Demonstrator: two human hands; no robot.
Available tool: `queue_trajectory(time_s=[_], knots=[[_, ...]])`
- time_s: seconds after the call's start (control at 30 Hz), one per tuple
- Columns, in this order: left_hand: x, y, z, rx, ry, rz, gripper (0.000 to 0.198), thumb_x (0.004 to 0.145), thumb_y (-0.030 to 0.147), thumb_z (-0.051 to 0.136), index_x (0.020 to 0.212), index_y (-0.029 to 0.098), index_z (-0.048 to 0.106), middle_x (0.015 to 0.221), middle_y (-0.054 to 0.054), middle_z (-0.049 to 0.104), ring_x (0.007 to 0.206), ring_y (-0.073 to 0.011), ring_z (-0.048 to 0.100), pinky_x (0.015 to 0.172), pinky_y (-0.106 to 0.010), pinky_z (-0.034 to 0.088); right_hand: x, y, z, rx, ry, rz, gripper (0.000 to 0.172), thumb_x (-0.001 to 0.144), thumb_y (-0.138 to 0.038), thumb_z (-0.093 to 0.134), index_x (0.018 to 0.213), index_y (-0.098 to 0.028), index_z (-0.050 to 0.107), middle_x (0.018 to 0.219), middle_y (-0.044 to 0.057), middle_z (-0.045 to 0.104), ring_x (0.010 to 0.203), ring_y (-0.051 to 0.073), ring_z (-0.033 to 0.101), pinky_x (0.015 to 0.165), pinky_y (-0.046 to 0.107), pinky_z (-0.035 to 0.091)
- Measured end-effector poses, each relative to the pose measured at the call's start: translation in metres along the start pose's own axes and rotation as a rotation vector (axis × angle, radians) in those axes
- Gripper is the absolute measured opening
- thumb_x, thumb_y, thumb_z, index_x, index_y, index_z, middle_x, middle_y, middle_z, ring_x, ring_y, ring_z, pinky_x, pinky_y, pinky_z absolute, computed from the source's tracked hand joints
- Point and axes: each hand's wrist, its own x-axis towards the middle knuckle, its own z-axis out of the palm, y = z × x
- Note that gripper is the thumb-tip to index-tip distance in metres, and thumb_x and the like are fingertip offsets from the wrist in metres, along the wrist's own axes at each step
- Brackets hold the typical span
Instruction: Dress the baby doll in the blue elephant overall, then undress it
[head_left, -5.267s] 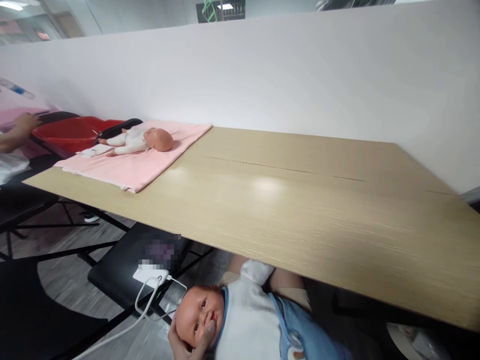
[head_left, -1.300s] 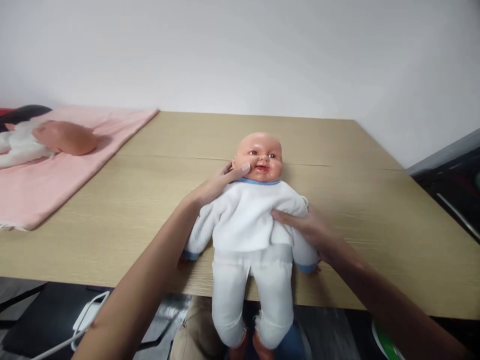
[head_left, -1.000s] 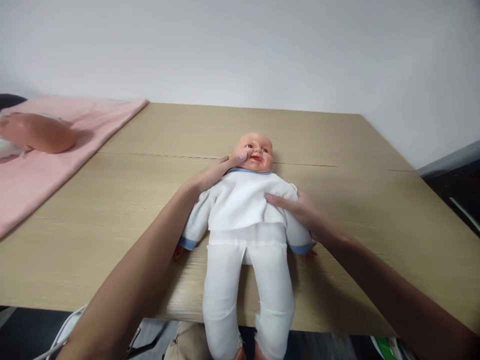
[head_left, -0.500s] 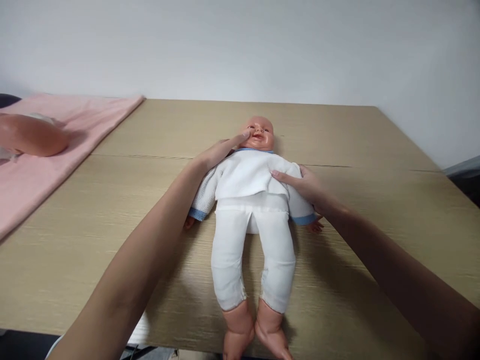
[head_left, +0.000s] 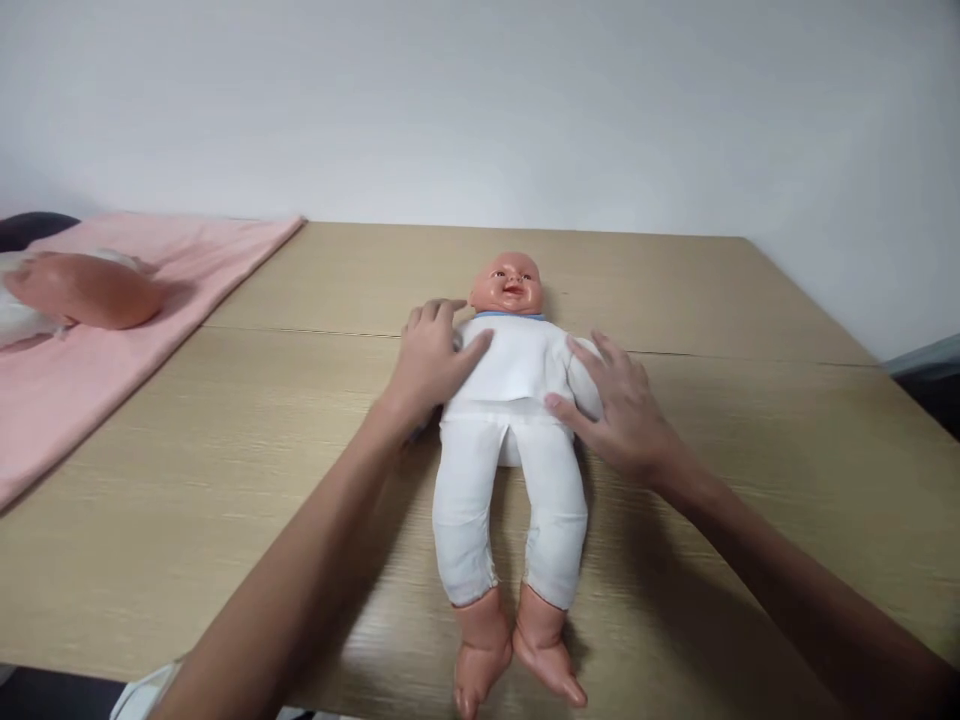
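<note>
A baby doll [head_left: 514, 365] lies on its back on the wooden table, head at the far end and bare feet towards me. It wears a white top with a blue collar and white trousers [head_left: 469, 510]. My left hand [head_left: 433, 355] is at the doll's shoulder on the left, fingers spread, thumb over the top's edge. My right hand [head_left: 619, 410] rests with parted fingers over the sleeve on the right. Both of the doll's hands are hidden behind mine.
A pink cloth [head_left: 97, 390] covers the table's left side. On it lies another doll [head_left: 97, 290], partly cut off by the frame. The wooden table [head_left: 765, 480] has a seam across it, and a pale wall [head_left: 480, 110] stands behind.
My left hand has come down from beside the doll's face to its shoulder. My right hand's fingers have spread and lifted over the sleeve. The view has tilted slightly.
</note>
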Motion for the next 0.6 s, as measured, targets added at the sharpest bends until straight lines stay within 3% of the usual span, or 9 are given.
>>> queue_trajectory(time_s=[0.07,0.13,0.27,0.33,0.43,0.6], knots=[[-0.043,0.009,0.001,-0.021,0.074,0.093,0.058,0.110,0.051,0.065,0.157,0.018,0.065,0.172,-0.021,0.060,0.164,-0.0394,0.053,0.143,-0.060,0.039,-0.018,-0.003,0.001,-0.044,-0.014,-0.109,0.078,0.115,-0.067,0.055,0.180,-0.024,0.052,0.195,0.018,0.034,0.183,0.043,0.026,0.147,0.070,0.023],[-0.088,0.015,0.001,-0.077,0.043,0.102,0.057,0.115,0.053,0.063,0.164,0.025,0.059,0.181,-0.017,0.052,0.171,-0.0366,0.046,0.143,-0.061,0.039,-0.034,-0.006,0.003,-0.049,0.010,-0.166,0.070,0.119,-0.060,0.049,0.180,-0.027,0.052,0.194,0.014,0.037,0.183,0.039,0.027,0.148,0.069,0.023],[-0.148,0.016,0.002,-0.193,-0.021,0.023,0.065,0.118,0.053,0.062,0.178,0.036,0.042,0.185,-0.013,0.047,0.177,-0.0339,0.041,0.145,-0.064,0.037,-0.054,-0.012,0.010,-0.045,0.102,-0.193,0.059,0.121,-0.049,0.051,0.175,-0.028,0.060,0.181,0.011,0.060,0.177,0.039,0.042,0.148,0.072,0.022],[-0.155,0.014,0.005,-0.224,-0.001,0.007,0.065,0.117,0.050,0.064,0.177,0.037,0.043,0.180,-0.013,0.052,0.173,-0.0341,0.048,0.143,-0.063,0.041,-0.058,-0.018,0.013,-0.030,0.139,-0.199,0.054,0.122,-0.043,0.053,0.173,-0.030,0.063,0.168,0.009,0.073,0.170,0.037,0.054,0.149,0.072,0.020],[-0.144,0.010,0.013,-0.194,0.049,-0.015,0.056,0.116,0.047,0.067,0.169,0.035,0.053,0.166,-0.015,0.059,0.161,-0.0348,0.060,0.135,-0.060,0.052,-0.053,-0.025,0.022,-0.026,0.207,-0.184,0.046,0.121,-0.038,0.058,0.165,-0.032,0.072,0.153,0.008,0.082,0.155,0.036,0.071,0.149,0.071,0.022],[-0.115,0.014,0.016,-0.104,0.083,-0.027,0.054,0.117,0.046,0.065,0.167,0.028,0.057,0.164,-0.019,0.059,0.158,-0.0381,0.061,0.132,-0.064,0.054,-0.037,-0.028,0.025,-0.055,0.251,-0.155,0.037,0.119,-0.037,0.063,0.151,-0.032,0.081,0.146,0.008,0.086,0.142,0.038,0.079,0.146,0.071,0.027]])
